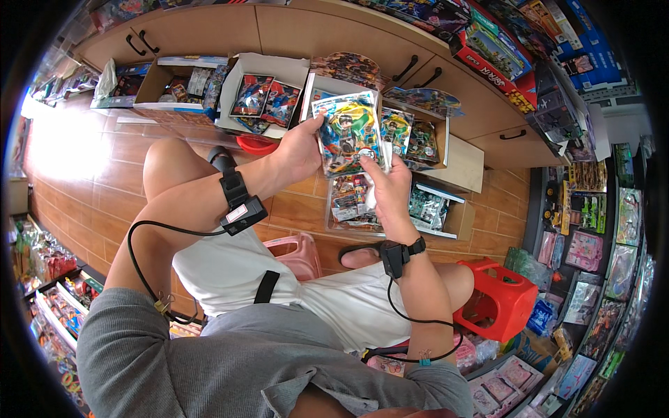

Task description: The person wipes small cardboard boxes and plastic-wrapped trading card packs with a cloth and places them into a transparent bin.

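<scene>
Both my hands hold up a stack of colourful flat toy packets (346,129) with a printed figure on the front one. My left hand (301,150) grips the stack's left edge, thumb on the front. My right hand (389,182) pinches its lower right corner, its thumb over the print. Behind the stack stands an open white box, mostly covered by the packets. Beneath it sits a clear plastic tray (353,226) of small packets. To the right, an open carton (440,143) holds more packets, and a white box (240,66) with red packets (253,96) stands to the left.
Wooden cabinets (327,35) with black handles line the back. Cartons of packets (174,87) stand at far left. A red stool (496,299) is by my right knee, a pink stool (296,256) between my legs. Shelves of packaged toys (599,251) run along the right.
</scene>
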Demonstrator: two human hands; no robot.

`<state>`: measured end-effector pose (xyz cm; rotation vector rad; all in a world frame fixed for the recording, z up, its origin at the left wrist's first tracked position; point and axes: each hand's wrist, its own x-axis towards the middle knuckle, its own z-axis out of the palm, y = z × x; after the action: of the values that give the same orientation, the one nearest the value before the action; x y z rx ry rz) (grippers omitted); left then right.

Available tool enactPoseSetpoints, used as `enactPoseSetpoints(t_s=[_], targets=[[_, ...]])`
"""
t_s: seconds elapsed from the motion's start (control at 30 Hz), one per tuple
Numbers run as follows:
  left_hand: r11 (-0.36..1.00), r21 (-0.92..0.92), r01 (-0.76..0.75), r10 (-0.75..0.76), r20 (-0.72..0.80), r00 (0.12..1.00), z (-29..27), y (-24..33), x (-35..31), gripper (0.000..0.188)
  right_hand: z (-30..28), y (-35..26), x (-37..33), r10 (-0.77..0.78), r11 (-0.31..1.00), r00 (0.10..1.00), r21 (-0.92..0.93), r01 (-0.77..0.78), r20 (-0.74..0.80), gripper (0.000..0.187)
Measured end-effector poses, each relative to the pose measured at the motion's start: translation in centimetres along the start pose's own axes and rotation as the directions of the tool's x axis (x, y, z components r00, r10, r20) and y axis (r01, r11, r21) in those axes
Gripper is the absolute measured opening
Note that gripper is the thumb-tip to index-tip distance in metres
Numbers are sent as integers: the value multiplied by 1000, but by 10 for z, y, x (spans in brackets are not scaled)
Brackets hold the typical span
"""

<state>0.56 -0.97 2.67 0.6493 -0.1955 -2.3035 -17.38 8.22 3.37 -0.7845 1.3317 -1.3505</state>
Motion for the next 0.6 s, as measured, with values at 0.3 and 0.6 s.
enactPoseSetpoints(t_s=[0.3, 0.6], targets=[[974, 210, 79, -83, 11, 996, -15, -23, 1, 48, 1, -8, -4, -595, 345, 755, -760, 550, 276, 15], [992, 105, 73, -66, -67, 996, 2, -17, -10, 44, 18, 4, -17, -564, 215, 641, -657, 723, 521, 30]])
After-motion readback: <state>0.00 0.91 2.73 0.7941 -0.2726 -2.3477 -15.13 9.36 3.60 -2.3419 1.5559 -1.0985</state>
